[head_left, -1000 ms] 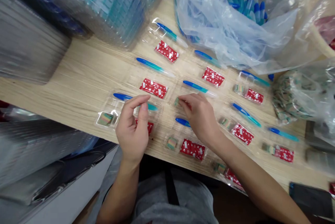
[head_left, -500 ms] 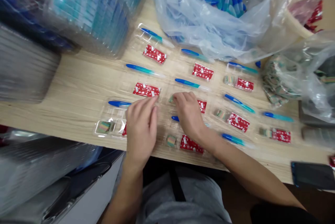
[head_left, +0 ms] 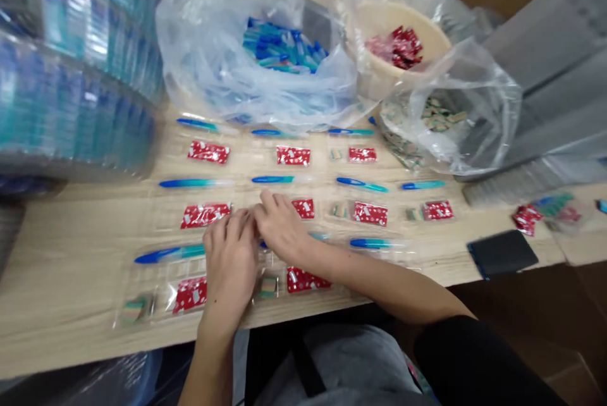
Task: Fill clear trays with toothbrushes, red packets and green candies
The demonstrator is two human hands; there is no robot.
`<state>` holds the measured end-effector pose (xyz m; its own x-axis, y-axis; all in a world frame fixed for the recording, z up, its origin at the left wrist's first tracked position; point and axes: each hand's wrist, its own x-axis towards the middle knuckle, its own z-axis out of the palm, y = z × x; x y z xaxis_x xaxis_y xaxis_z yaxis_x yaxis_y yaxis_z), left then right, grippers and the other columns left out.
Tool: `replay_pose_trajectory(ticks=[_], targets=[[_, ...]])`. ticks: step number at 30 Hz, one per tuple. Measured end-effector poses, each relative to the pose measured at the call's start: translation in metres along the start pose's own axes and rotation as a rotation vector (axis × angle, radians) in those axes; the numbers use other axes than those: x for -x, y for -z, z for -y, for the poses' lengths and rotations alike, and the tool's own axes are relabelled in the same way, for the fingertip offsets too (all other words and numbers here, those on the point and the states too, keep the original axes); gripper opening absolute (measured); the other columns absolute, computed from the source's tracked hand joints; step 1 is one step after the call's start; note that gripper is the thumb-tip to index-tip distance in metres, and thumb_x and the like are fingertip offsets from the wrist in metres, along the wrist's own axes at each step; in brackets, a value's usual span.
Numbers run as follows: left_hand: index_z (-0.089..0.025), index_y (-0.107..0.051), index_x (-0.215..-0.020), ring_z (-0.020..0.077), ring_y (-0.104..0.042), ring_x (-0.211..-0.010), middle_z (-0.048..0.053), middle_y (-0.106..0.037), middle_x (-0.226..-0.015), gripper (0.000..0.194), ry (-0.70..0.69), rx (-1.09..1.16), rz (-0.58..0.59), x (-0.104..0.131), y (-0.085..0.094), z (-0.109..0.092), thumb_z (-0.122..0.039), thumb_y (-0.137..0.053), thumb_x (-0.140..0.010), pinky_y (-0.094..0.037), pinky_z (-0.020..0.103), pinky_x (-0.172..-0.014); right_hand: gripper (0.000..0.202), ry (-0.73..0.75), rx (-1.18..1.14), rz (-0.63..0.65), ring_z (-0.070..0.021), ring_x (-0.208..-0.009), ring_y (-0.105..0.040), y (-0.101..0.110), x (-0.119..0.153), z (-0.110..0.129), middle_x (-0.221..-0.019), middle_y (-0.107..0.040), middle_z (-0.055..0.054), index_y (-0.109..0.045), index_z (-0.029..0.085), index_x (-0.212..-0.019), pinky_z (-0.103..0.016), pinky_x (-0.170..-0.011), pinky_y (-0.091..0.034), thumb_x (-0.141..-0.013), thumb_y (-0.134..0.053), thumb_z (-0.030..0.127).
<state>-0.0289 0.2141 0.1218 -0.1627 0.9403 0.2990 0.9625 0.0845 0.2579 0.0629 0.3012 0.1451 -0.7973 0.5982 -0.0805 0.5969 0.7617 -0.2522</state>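
My left hand (head_left: 232, 260) and my right hand (head_left: 281, 226) meet over the middle of the clear plastic trays. Their fingers are bent and close together at the fingertips; whatever lies between them is hidden. Beneath and around them are trays holding a blue-and-teal pen (head_left: 171, 254), a red packet with white spots (head_left: 190, 295) and, in some, a small striped block like an eraser (head_left: 135, 310). A red packet (head_left: 205, 215) lies just beyond my left fingers. Another red packet (head_left: 303, 208) shows past my right hand, and a striped block (head_left: 269, 286) sits below its wrist.
Behind the trays stand a plastic bag (head_left: 199, 86) of pens, a cream tub (head_left: 374, 80) of red packets and a clear bag (head_left: 502, 102) of striped blocks. Filled packs (head_left: 71, 109) are stacked at left. A dark phone-like slab (head_left: 502, 253) lies at the right table edge.
The camera view has swung to the right. My left and right hands, apart before, have come together, with their fingertips meeting between two trays.
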Motion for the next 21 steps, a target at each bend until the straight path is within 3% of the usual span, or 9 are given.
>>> replay_pose_trajectory(ticks=[2,4,6,7,9,12,14,17,21], targets=[[-0.008,-0.063,-0.115,0.0326,-0.050,-0.104,0.019,-0.062,-0.115,0.034,-0.060,-0.084,0.017,-0.002,0.002,0.000,-0.019,-0.040,-0.093,-0.038,0.048,-0.093,0.024,0.060,0.004,-0.075,-0.0230,-0.102,-0.057,0.002,0.012,-0.010,-0.122,-0.058,-0.017,-0.064,0.011,-0.105,-0.035,-0.090,-0.048,-0.094,-0.043,0.016],[-0.010,-0.065,-0.113,0.0312,-0.051,-0.101,0.017,-0.063,-0.113,0.032,-0.104,-0.156,0.023,-0.003,0.003,-0.001,-0.017,-0.040,-0.093,-0.039,0.047,-0.091,0.025,0.122,-0.002,-0.240,-0.0222,-0.108,-0.056,0.017,0.026,-0.031,-0.131,-0.054,-0.016,-0.062,0.014,-0.113,-0.035,-0.093,-0.047,-0.093,-0.046,0.017],[-0.013,-0.066,-0.110,0.0290,-0.054,-0.098,0.015,-0.065,-0.110,0.032,-0.130,-0.192,0.011,-0.004,0.003,0.001,-0.016,-0.039,-0.093,-0.041,0.044,-0.089,0.026,0.117,-0.013,-0.459,-0.0223,-0.112,-0.055,0.044,0.043,-0.063,-0.128,-0.057,-0.015,-0.061,0.017,-0.114,-0.037,-0.093,-0.046,-0.093,-0.047,0.018],[-0.014,-0.066,-0.109,0.0281,-0.055,-0.097,0.013,-0.066,-0.109,0.031,-0.134,-0.195,-0.001,-0.004,0.001,0.003,-0.017,-0.039,-0.093,-0.042,0.043,-0.088,0.023,0.038,-0.020,-0.542,-0.0220,-0.110,-0.056,0.061,0.052,-0.084,-0.123,-0.060,-0.014,-0.063,0.017,-0.110,-0.038,-0.092,-0.047,-0.094,-0.047,0.021],[-0.016,-0.065,-0.108,0.0270,-0.059,-0.093,0.012,-0.068,-0.104,0.031,-0.118,-0.169,-0.033,-0.004,-0.005,0.009,-0.022,-0.038,-0.094,-0.044,0.042,-0.086,0.021,-0.094,-0.028,-0.665,-0.0198,-0.096,-0.059,0.099,0.068,-0.130,-0.103,-0.066,-0.010,-0.066,0.018,-0.086,-0.035,-0.086,-0.047,-0.093,-0.048,0.025],[-0.016,-0.063,-0.109,0.0268,-0.063,-0.087,0.011,-0.070,-0.095,0.034,-0.084,-0.080,-0.104,-0.006,-0.013,0.021,-0.032,-0.037,-0.094,-0.048,0.042,-0.081,0.022,-0.262,-0.056,-0.675,-0.0186,-0.088,-0.060,0.144,0.082,-0.198,-0.088,-0.065,-0.009,-0.063,0.017,-0.070,-0.034,-0.084,-0.046,-0.089,-0.055,0.022],[-0.017,-0.063,-0.109,0.0273,-0.064,-0.087,0.012,-0.070,-0.095,0.037,-0.083,-0.050,-0.134,-0.008,-0.016,0.028,-0.036,-0.036,-0.094,-0.049,0.042,-0.079,0.020,-0.423,-0.119,-0.568,-0.0171,-0.084,-0.060,0.157,0.084,-0.236,-0.087,-0.067,-0.009,-0.063,0.015,-0.067,-0.033,-0.081,-0.045,-0.085,-0.055,0.012],[-0.018,-0.064,-0.108,0.0280,-0.065,-0.094,0.013,-0.069,-0.103,0.039,-0.093,-0.050,-0.138,-0.009,-0.015,0.032,-0.042,-0.037,-0.093,-0.050,0.043,-0.083,0.024,-0.622,-0.243,-0.377,-0.0131,-0.074,-0.061,0.156,0.077,-0.273,-0.075,-0.068,-0.006,-0.062,0.012,-0.058,-0.027,-0.074,-0.044,-0.075,-0.053,-0.002],[-0.018,-0.065,-0.106,0.0273,-0.066,-0.094,0.013,-0.069,-0.102,0.043,-0.153,-0.027,-0.122,-0.007,-0.008,0.026,-0.047,-0.036,-0.094,-0.052,0.043,-0.083,0.028,-0.651,-0.347,-0.305,-0.0060,-0.065,-0.060,0.148,0.070,-0.290,-0.063,-0.067,-0.002,-0.062,0.006,-0.051,-0.019,-0.062,-0.040,-0.077,-0.051,0.004]])
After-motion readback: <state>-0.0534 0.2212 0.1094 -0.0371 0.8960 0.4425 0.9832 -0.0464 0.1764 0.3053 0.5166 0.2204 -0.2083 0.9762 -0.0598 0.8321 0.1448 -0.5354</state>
